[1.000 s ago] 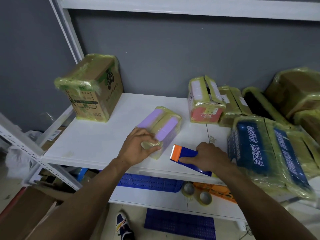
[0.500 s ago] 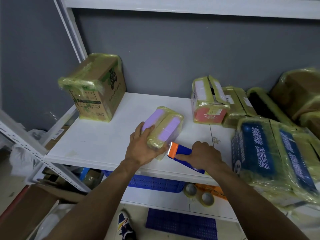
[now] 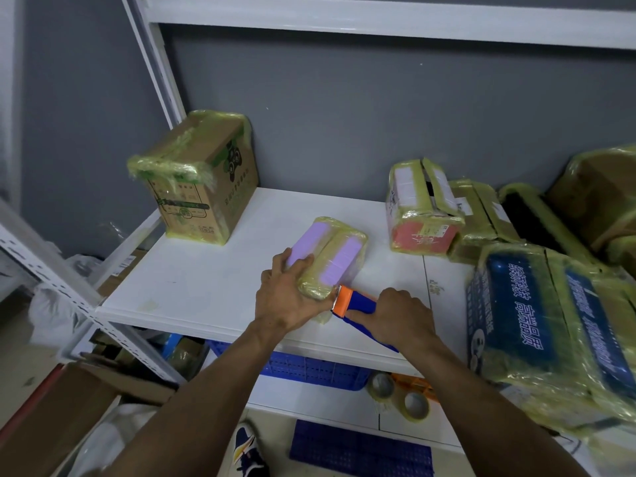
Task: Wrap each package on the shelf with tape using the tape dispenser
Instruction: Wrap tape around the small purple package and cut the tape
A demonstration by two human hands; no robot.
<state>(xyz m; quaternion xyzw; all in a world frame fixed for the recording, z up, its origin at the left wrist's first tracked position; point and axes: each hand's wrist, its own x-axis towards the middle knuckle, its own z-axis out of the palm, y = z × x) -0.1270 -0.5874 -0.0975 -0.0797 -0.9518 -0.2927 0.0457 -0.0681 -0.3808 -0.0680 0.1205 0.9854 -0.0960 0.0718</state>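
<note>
A small purple package point(image 3: 335, 254) wrapped in yellowish tape lies on the white shelf point(image 3: 206, 287), near its front edge. My left hand point(image 3: 287, 296) grips the package's near end, thumb on top. My right hand point(image 3: 395, 316) holds the blue tape dispenser point(image 3: 358, 306) by its handle. The dispenser's orange head touches the near right corner of the package.
A taped cardboard box point(image 3: 203, 185) stands at the back left. Several taped packages point(image 3: 426, 208) crowd the right, with a large blue box point(image 3: 550, 321) at the front right. Two tape rolls point(image 3: 399, 395) and a blue crate point(image 3: 309, 368) sit on the lower shelf.
My right hand brought the dispenser forward and left until its orange head met the package's corner. My left hand shifted its hold on the package's near end.
</note>
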